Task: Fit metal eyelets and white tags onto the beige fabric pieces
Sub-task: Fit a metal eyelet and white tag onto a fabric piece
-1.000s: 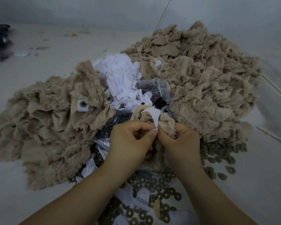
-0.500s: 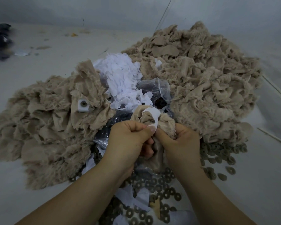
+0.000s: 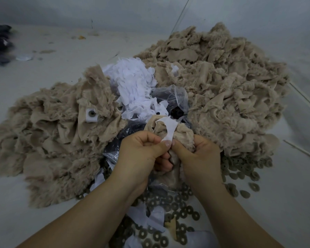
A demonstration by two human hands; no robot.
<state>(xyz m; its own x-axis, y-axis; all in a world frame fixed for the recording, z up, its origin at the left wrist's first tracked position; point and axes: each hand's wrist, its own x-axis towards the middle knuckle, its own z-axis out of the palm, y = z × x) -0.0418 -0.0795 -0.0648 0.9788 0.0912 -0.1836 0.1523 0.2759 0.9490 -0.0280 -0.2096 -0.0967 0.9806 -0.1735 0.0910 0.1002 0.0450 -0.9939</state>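
- While both hands meet over the heap, the left hand (image 3: 141, 151) pinches the white tag (image 3: 169, 128) and the right hand (image 3: 198, 154) grips the beige piece (image 3: 183, 136).
- Better to keep the tag flat on the cloth, hole over hole; the eyelet is hidden.

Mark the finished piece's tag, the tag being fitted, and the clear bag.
finished tag (image 3: 91, 116), head view, white square just below its eyelet
held tag (image 3: 169, 130), head view, middle of the white strip
clear bag (image 3: 170, 94), head view, crumpled top
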